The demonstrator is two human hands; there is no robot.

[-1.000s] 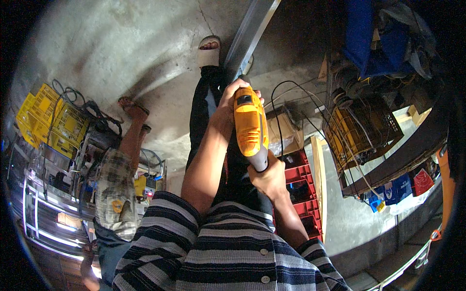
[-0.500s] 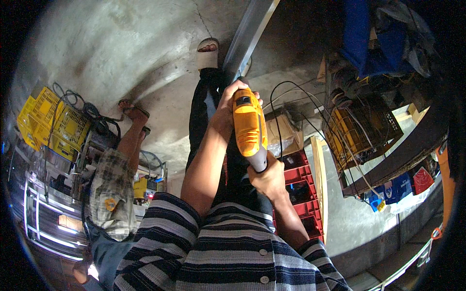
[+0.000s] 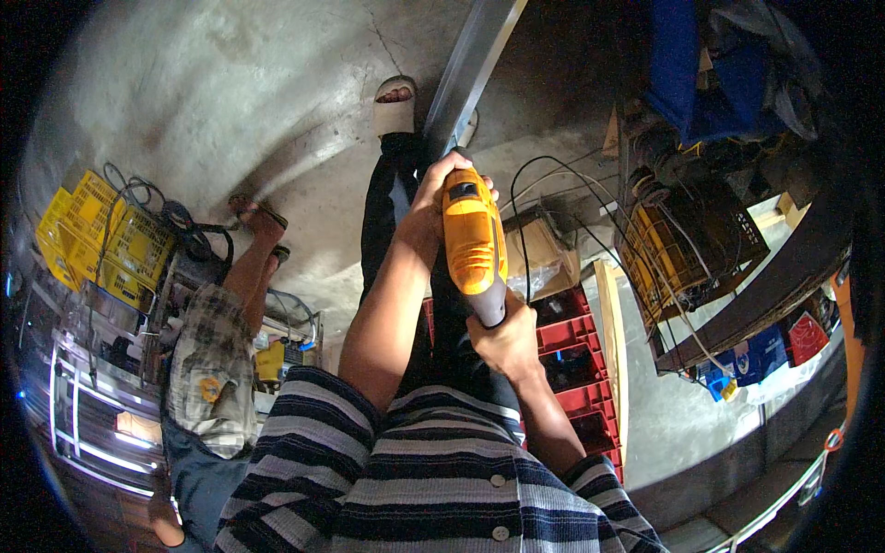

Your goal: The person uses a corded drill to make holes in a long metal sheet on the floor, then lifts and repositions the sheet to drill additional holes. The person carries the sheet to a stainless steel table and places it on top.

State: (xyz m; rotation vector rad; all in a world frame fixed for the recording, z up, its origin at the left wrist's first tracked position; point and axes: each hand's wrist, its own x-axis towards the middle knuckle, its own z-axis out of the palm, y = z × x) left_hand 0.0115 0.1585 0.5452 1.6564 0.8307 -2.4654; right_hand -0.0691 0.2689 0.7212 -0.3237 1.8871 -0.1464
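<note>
Both of my hands hold a yellow power drill (image 3: 471, 241) with a dark grey rear grip, and it points away from me. My left hand (image 3: 441, 184) wraps round its front end, thumb on top and fingertips showing on the far side. Lower down, my right hand (image 3: 509, 337) closes round the rear grip. The drill's nose lies at the near end of a long grey metal bar (image 3: 472, 78), which runs up and slightly right. Whether a bit touches the bar is hidden by the drill and my left hand.
A black cord (image 3: 524, 198) loops right of the drill. Red crates (image 3: 567, 336) stand below it, beside a wooden strip (image 3: 608, 341). Dark yellow crates (image 3: 682, 249) sit further right. To the left, another person in checked shorts (image 3: 217, 369) is near yellow crates (image 3: 138, 241).
Both hands keep their grip on the drill, which has hardly moved. The surroundings shift only slightly in the view.
</note>
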